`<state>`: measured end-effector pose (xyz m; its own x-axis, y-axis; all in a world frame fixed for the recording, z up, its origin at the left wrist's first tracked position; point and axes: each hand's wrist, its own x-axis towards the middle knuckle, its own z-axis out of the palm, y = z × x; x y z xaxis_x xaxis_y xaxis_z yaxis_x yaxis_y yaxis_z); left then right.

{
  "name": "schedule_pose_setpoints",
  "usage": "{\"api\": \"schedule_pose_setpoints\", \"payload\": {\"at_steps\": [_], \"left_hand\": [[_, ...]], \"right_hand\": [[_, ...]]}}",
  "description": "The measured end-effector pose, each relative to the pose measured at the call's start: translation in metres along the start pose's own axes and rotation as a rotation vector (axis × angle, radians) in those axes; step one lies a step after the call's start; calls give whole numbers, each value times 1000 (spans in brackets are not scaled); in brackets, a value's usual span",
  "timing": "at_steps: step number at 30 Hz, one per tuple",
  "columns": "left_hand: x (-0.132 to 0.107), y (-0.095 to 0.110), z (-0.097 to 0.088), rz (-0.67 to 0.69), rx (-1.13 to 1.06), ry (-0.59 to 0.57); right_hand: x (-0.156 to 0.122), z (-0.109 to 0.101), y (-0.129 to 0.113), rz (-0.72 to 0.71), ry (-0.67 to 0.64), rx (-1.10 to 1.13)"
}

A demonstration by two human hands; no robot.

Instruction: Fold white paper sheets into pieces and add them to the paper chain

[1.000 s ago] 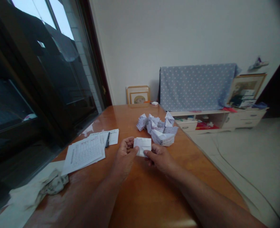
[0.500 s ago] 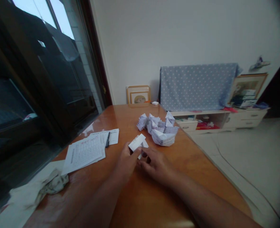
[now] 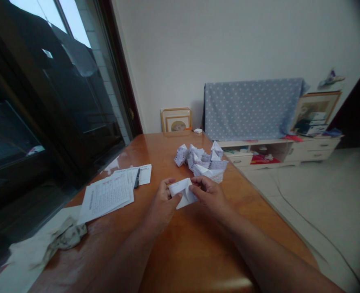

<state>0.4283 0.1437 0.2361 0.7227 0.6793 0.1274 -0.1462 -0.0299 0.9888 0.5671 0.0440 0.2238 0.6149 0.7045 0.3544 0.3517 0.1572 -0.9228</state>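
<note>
A small piece of folded white paper [image 3: 186, 198] is held between my two hands, above the wooden table [image 3: 195, 252]. My left hand [image 3: 165, 199] grips its left side, thumb on the near face. At the upper right edge, my right hand [image 3: 209, 194] pinches the same paper between thumb and fingers. Just beyond the hands stand several folded paper boats [image 3: 209, 173], stacked and grouped in a cluster, with writing on their paper.
Left of my hands lie written paper sheets [image 3: 108, 195] with a black pen [image 3: 137, 179] on them. A crumpled cloth [image 3: 68, 234] is at the near left edge. A small white box [image 3: 197, 130] sits at the far end. Beyond the right edge is a low white cabinet [image 3: 308, 151].
My right hand has risen from below the paper to its upper right edge. The folded paper has turned and now shows a broader, flatter face. The view has shifted slightly.
</note>
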Motion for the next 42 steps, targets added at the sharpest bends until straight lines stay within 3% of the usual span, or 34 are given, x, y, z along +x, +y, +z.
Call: {"api": "schedule_pose_setpoints", "payload": {"at_steps": [4,13,22,28,34,39,42], "left_hand": [[-1,1,2,16,-27,-24],[-2,-3,-2,-2,52,-84],[-6,0,2,-2,81,-171],[-5,5,1,-67,-37,-102],[-2,5,1,-26,-184,-72],[-3,10,0,-12,-202,-61],[-3,11,-2,-35,-172,-33]], "right_hand": [[-1,1,1,-30,21,-27],[-2,6,-2,165,-119,154],[-1,3,0,140,-63,40],[-3,3,-7,163,-77,116],[-4,2,-20,191,40,119],[-1,2,-14,245,-163,221],[-1,2,-8,236,-173,238]]}}
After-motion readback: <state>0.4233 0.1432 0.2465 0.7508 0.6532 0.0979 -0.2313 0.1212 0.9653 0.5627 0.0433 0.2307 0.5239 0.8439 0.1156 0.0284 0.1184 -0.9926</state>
